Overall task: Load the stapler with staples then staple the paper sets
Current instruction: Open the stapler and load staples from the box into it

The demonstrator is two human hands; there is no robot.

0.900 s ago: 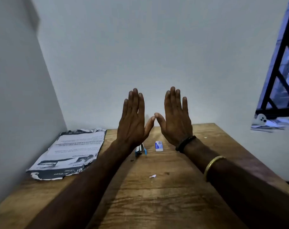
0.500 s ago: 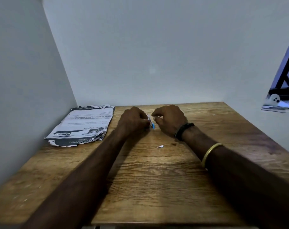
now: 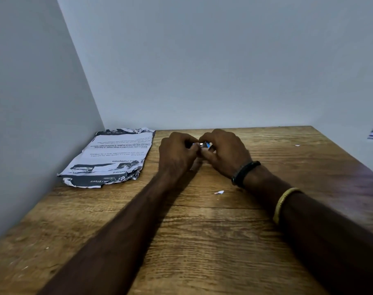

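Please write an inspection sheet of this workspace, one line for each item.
Surface: wooden table, bare in front.
Job's things: small stapler between both hands, mostly hidden; crumpled paper stack at the far left corner.
Clutter: white paper scrap near the right wrist; tiny specks.
Grippers: left hand and right hand closed together on the stapler.
Cables: nothing seen.
Surroundings: plain walls behind and left.

Brown wood-grain table (image 3: 202,241); black-and-white printed paper (image 3: 111,158).
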